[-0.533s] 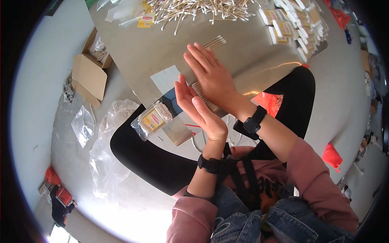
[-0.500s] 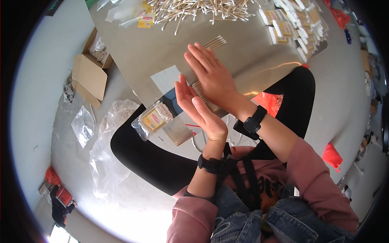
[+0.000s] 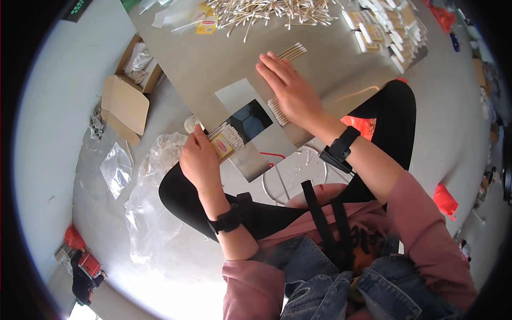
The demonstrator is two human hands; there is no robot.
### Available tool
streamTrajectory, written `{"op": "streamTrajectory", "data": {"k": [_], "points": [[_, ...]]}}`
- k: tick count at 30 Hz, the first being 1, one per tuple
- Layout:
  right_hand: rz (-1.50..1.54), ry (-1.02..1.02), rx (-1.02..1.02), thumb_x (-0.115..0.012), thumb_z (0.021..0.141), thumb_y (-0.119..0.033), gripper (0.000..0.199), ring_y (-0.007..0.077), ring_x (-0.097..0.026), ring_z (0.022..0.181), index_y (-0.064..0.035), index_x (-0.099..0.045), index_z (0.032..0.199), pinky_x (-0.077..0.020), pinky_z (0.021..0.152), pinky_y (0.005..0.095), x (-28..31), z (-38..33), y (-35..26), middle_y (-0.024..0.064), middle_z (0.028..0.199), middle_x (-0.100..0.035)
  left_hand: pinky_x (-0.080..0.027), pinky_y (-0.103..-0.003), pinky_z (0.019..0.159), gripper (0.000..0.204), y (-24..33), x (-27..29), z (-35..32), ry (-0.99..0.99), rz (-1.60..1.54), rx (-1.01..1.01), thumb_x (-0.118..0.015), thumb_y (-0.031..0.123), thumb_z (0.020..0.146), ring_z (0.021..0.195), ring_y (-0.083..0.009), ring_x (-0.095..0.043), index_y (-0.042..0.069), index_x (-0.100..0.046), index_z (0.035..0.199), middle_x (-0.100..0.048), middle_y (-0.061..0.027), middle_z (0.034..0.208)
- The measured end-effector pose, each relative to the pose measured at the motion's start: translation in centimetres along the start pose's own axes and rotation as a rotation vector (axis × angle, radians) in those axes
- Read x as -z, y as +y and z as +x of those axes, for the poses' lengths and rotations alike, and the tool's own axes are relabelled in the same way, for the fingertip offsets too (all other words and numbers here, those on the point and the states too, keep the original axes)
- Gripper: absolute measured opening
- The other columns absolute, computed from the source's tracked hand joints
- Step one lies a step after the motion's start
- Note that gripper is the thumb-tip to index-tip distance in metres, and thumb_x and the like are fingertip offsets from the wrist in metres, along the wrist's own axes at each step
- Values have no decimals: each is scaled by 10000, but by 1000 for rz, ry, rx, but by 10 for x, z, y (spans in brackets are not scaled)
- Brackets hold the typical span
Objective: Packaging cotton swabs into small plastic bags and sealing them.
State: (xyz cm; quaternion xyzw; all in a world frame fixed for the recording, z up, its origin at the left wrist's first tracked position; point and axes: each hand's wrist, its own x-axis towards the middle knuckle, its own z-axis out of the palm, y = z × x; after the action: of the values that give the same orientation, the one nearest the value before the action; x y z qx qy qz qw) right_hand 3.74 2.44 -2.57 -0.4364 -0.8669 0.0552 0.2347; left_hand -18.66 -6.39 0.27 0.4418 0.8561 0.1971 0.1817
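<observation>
My left hand (image 3: 199,162) is closed at the left side of a pack of cotton swabs (image 3: 228,140) with a yellow label, its thumb along the pack's edge. The pack lies at the near left corner of the metal table. My right hand (image 3: 294,98) rests palm down with fingers stretched out together. Beside its palm lies a row of loose cotton swabs (image 3: 277,111), partly hidden under the hand. Another small bunch of swabs (image 3: 293,52) shows just beyond the fingertips. Between my hands a dark rectangular opening or panel (image 3: 250,121) adjoins a pale sheet (image 3: 233,90).
A large heap of loose cotton swabs (image 3: 277,12) covers the table's far side. Filled swab packs (image 3: 392,34) are stacked at far right; clear bags and yellow cards (image 3: 206,24) lie far left. On the floor are an opened carton (image 3: 125,104) and clear plastic sheeting (image 3: 152,208).
My left hand has moved left, away from my right hand, and taken hold of the swab pack. My right hand has shifted slightly right, uncovering more of the swab row.
</observation>
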Motion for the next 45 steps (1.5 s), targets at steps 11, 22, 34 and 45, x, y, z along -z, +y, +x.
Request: {"op": "streamTrajectory", "data": {"k": [11,22,34,45], "points": [[-4,-25,-57,-465,898,16,487,313,-354,1414,9,-453,1385,-330,1163,425,0,1,-7,148,1483,-425,-441,-448,600,565,-7,-22,6,18,-150,48,-494,443,999,610,-358,-591,-49,-675,791,-610,-225,661],[-21,-29,9,-499,896,-26,447,297,-380,1406,55,-489,1336,-325,1168,419,-23,19,-61,187,1454,-454,-390,-395,539,577,-12,-28,6,-25,-364,63,-506,388,1019,531,-174,-436,-98,-596,721,-509,-155,547],[131,31,-24,-538,808,-26,505,363,-428,1359,63,-514,1305,-359,1134,459,-21,29,-68,207,1414,-482,-494,-351,606,336,-22,-41,14,-22,-389,-105,-543,189,1011,616,-222,-605,-100,-660,886,-650,-268,753],[457,-96,-176,-477,908,-138,553,335,-293,1449,127,-389,1385,-266,1208,425,-39,24,-85,232,1518,-345,-509,-414,734,436,-87,-58,32,-119,324,-285,-540,270,982,876,-221,-641,32,-513,1347,-657,-93,1051]]}}
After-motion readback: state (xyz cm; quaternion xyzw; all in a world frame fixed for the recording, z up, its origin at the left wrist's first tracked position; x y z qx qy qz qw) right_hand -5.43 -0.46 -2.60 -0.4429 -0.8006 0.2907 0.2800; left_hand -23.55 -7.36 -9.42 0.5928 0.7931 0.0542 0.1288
